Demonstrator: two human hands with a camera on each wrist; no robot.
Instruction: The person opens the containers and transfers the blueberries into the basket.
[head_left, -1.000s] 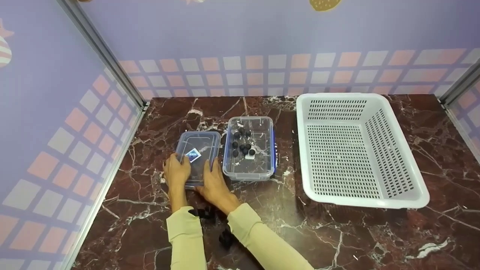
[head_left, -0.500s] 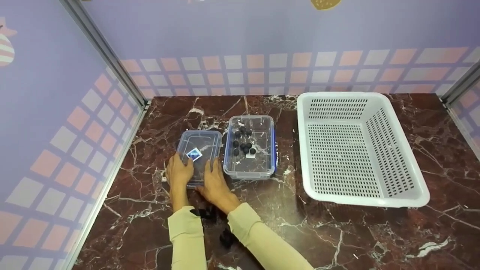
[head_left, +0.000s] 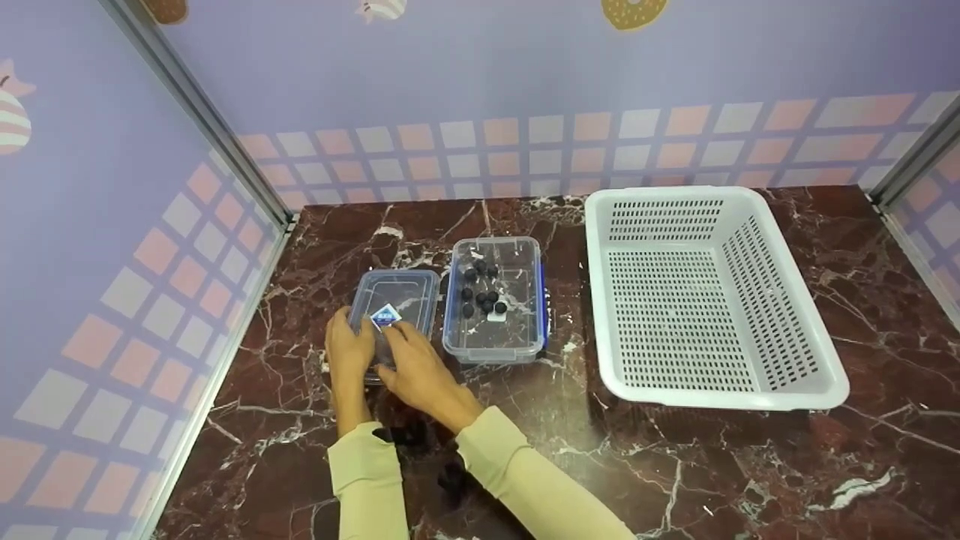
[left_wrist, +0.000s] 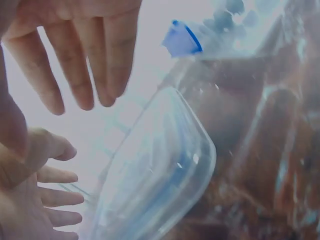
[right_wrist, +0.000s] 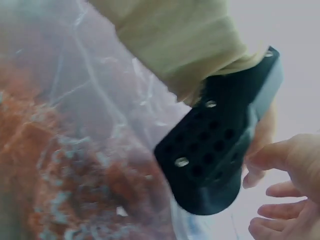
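Observation:
A clear plastic food container [head_left: 409, 289] with a blue-and-white diamond label stands at left on the table in the head view. My left hand [head_left: 349, 351] lies along its left side, the thumb near the label. Over the near right part of its top is my right hand [head_left: 420, 369], fingertips by the label. In the left wrist view, the left hand's fingers [left_wrist: 75, 65] are straight, and the container's rounded corner [left_wrist: 165, 165] shows beside them. The right hand's fingers [right_wrist: 282, 207] look fairly straight in the right wrist view. Contact under the hands is partly hidden.
Just right of it stands a second clear container [head_left: 517, 330] with a blue side clip, holding several small dark round berries [head_left: 487, 298]. A large white perforated basket [head_left: 720, 401] is farther right. Patterned panels [head_left: 480, 90] bound the marbled table [head_left: 675, 465].
My right hand has moved left from the container's right side to over its top, close to the left hand. The left hand stays at the left side. The head view has tilted slightly.

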